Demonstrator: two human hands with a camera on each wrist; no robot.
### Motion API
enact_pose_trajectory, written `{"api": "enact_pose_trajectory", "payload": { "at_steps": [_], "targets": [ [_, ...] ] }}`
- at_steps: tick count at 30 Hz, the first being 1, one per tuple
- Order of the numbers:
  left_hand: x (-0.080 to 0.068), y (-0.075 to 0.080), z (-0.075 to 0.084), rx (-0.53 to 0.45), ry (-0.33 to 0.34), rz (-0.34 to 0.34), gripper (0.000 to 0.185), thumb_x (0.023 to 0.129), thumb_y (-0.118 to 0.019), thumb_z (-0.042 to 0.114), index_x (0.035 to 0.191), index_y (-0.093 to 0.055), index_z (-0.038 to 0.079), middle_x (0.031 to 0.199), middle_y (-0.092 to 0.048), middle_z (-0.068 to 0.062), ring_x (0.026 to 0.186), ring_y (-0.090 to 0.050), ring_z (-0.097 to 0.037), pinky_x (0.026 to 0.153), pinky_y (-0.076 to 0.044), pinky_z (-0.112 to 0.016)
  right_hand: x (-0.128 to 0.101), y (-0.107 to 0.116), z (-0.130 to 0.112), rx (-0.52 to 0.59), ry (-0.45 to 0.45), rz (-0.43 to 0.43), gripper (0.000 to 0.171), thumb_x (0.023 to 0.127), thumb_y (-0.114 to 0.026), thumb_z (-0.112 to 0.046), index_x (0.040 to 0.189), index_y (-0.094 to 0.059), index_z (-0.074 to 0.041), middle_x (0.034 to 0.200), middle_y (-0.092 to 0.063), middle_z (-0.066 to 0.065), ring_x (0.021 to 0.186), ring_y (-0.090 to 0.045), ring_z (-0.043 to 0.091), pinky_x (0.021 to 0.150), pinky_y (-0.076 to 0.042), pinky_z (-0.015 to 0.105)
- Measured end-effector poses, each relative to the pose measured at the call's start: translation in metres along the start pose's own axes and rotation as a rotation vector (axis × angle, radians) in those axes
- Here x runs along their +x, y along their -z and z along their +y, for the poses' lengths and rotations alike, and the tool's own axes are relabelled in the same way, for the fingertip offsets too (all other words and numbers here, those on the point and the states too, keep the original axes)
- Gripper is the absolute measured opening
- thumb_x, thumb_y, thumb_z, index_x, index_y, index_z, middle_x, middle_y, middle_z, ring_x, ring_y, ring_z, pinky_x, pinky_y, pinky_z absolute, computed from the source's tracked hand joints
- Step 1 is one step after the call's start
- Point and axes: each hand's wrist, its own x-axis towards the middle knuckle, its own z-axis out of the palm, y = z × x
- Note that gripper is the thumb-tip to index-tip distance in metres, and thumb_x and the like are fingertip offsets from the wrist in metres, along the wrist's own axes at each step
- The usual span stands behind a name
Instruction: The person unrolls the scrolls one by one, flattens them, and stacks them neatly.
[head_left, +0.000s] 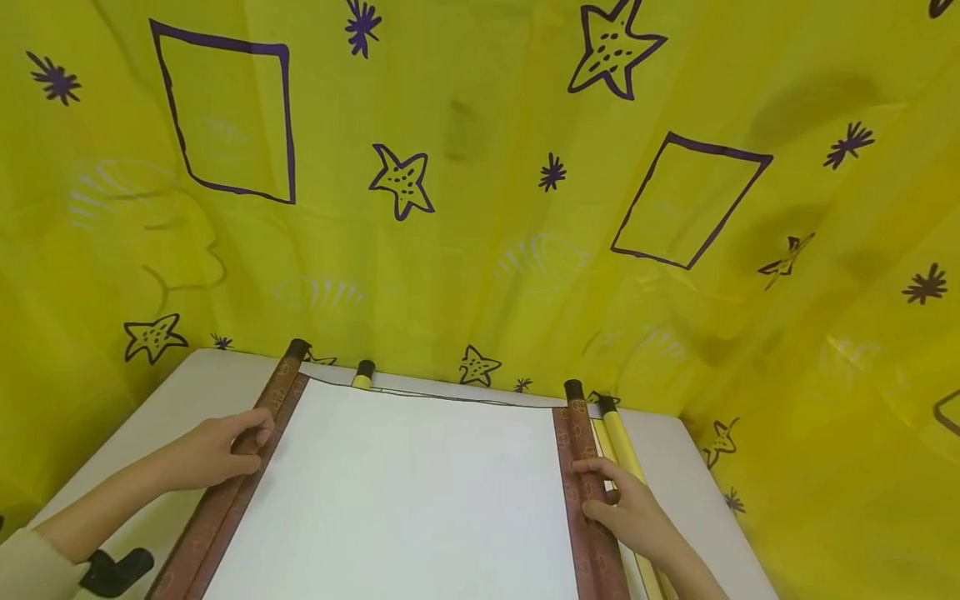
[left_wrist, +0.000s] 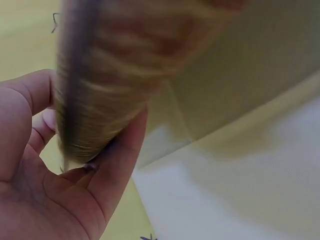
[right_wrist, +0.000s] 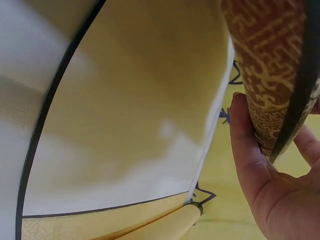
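A hanging scroll with blank white paper (head_left: 405, 483) is spread between my two hands. Brown patterned brocade wraps its left roller (head_left: 201, 529) and right roller (head_left: 577, 425), both black-tipped at the far end. My left hand (head_left: 213, 450) holds the left roller around its middle, thumb and fingers on either side. On the other side, my right hand (head_left: 630, 508) grips the right roller. Close up in the left wrist view, the brocade roll (left_wrist: 115, 75) sits between thumb and fingers. The right wrist view shows the patterned roll (right_wrist: 270, 75) likewise held in the fingers.
Beneath lies a second scroll with a yellow right roller (head_left: 624, 446); its left roller's black-capped end (head_left: 365, 371) shows behind the paper. A black object (head_left: 116, 572) rests at lower left on the white table (head_left: 161, 400). A yellow printed curtain (head_left: 480, 275) hangs around the table.
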Motion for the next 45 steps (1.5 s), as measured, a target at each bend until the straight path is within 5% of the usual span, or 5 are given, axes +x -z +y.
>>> {"api": "enact_pose_trajectory", "payload": {
  "at_steps": [19,30,39,45],
  "targets": [
    [0.025,0.002,-0.029,0.008,0.138,-0.002,0.017,0.086,-0.063,0.006,0.094,-0.05,0.014,0.074,-0.043,0.001,0.059,-0.042,-0.01,0.049,-0.035,-0.024,0.043,-0.014,0.017,-0.031,0.011,-0.042,0.046,0.083,-0.069,-0.004,0.128,-0.06,-0.01,0.134,-0.052,0.021,0.064,-0.052,0.016,0.054,-0.047,0.028],
    [0.024,-0.004,-0.034,0.002,0.179,-0.024,0.016,0.088,-0.063,0.007,0.095,-0.05,0.012,0.075,-0.043,0.0,0.058,-0.042,-0.012,0.05,-0.036,-0.025,0.051,-0.025,0.021,-0.089,-0.003,-0.002,0.046,0.081,-0.068,0.0,0.126,-0.063,-0.01,0.134,-0.056,0.02,0.076,-0.054,0.02,0.056,-0.048,0.03],
    [0.03,-0.01,-0.037,0.119,0.142,0.003,0.018,0.082,-0.067,0.006,0.093,-0.053,0.012,0.086,-0.055,-0.002,0.074,-0.046,-0.018,0.061,-0.038,-0.03,0.052,-0.029,0.017,-0.207,-0.016,0.032,0.048,0.081,-0.067,0.001,0.127,-0.064,-0.012,0.138,-0.054,0.024,0.055,-0.042,0.014,0.049,-0.042,0.027],
    [0.031,-0.015,-0.041,0.194,0.154,0.025,0.018,0.081,-0.069,0.008,0.091,-0.057,0.015,0.084,-0.053,-0.002,0.082,-0.044,-0.023,0.064,-0.038,-0.034,0.052,-0.028,0.02,-0.316,0.019,0.051,0.048,0.081,-0.072,-0.001,0.126,-0.066,-0.014,0.136,-0.056,0.025,0.086,-0.058,0.029,0.059,-0.045,0.032]
  ]
}}
